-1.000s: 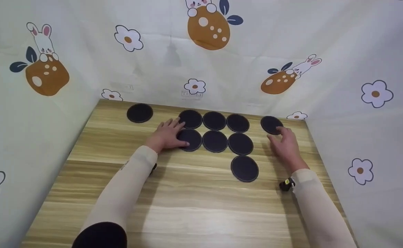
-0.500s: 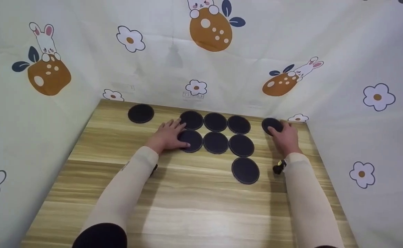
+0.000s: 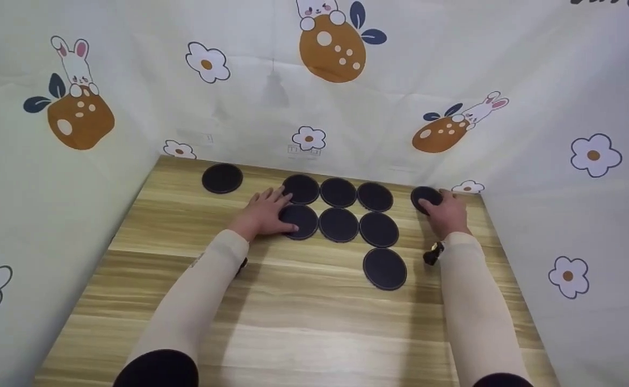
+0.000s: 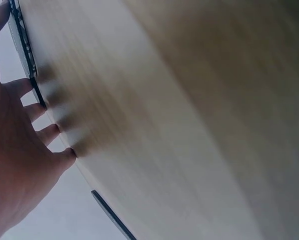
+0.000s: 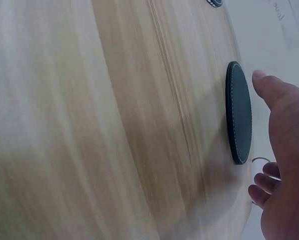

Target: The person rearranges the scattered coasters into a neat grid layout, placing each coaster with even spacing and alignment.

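Note:
My left hand lies spread at the left end of a block of round black coasters. Its thumb rests on the lower-left coaster, and its fingertips touch the left edge of the upper-left coaster. In the left wrist view, the fingers are apart and reach down to the table. At the back right, my right hand holds a separate coaster between thumb and fingers. The right wrist view shows this coaster with pale edge stitching; the exact finger contact is unclear.
More coasters lie in the block, such as the top-right one, with one coaster below its right column. Another coaster lies alone at the back left. Patterned cloth surrounds the wooden tabletop at the back and sides.
My right hand has moved forward and inward around the back-right coaster, bringing its thumb over the near side. My left hand has stayed in place on the block. The head view has shifted slightly.

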### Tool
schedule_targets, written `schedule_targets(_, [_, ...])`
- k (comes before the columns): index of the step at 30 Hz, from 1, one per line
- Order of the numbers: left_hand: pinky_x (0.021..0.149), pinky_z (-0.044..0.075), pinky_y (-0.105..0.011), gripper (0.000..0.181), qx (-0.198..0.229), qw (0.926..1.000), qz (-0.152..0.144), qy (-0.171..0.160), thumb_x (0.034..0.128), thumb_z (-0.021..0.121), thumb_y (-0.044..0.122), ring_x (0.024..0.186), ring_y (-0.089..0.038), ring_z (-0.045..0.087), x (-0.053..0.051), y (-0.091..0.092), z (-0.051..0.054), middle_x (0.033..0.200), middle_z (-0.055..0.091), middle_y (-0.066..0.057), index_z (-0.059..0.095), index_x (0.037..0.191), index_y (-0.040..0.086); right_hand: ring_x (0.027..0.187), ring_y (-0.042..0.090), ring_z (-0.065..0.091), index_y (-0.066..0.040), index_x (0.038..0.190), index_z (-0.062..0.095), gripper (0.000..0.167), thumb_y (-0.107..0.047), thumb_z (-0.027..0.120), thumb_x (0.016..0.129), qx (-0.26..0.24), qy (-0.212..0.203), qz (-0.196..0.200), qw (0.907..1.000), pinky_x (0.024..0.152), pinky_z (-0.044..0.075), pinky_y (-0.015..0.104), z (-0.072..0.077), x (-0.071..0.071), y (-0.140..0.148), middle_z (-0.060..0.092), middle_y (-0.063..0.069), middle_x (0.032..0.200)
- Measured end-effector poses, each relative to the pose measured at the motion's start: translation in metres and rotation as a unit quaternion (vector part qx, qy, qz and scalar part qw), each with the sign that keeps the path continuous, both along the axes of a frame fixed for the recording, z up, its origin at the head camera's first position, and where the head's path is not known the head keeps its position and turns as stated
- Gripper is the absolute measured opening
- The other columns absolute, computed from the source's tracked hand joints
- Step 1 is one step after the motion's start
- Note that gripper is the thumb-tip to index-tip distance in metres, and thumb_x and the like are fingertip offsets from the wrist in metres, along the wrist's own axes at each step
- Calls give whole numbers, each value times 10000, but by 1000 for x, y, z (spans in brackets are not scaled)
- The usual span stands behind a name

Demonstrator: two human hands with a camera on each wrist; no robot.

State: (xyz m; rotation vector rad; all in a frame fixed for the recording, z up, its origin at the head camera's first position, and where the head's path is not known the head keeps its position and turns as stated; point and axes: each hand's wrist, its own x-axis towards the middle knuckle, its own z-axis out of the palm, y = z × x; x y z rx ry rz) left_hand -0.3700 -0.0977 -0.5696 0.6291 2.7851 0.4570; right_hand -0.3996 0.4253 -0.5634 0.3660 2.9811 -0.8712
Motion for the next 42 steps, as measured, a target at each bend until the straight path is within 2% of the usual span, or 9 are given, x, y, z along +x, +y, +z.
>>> schedule_targets(9, [1341,120,-664,1059,-18,10000,-8,30,980,693,705,1676,-479,127,0,0,0,1841,138,-173,274,1768,135,1539,574,369,4,1696,374,964,-631,683,1040,135,-3,205,9997,1268,339,659,2,1,-5,371,376,1674])
schedule_targets(14, [1341,123,-664,1060,-29,10000,-14,20,977,695,703,1677,-475,126,0,0,0,1842,138,-169,274,1768,137,1546,603,319,62,1672,383,949,-592,674,1049,452,-189,308,9983,1267,309,690,-10,-2,-1,349,408,1669])
schedule_targets(20, [1346,97,-656,1064,-97,9999,4,-61,984,669,717,1687,-456,86,-3,0,-5,1852,96,-147,239,1779,155,1508,616,349,116,1617,439,917,-552,683,1038,698,141,349,9968,1261,329,669,-21,-6,1,404,443,1607])
schedule_targets(29, [1338,121,-674,1058,28,10000,-22,43,977,688,707,1674,-483,129,0,-1,-3,1840,139,-175,279,1766,132,1486,595,341,105,1614,458,925,-516,744,991,467,129,100,9988,1255,337,646,-24,-11,0,435,420,1602])
schedule_targets(42, [1336,124,-678,1059,118,9999,-1,28,971,703,699,1674,-484,128,2,0,2,1838,144,-179,291,1762,129,1441,567,358,82,1597,504,923,-551,765,978,245,485,184,9984,1230,341,654,-26,-4,-1,491,401,1542])
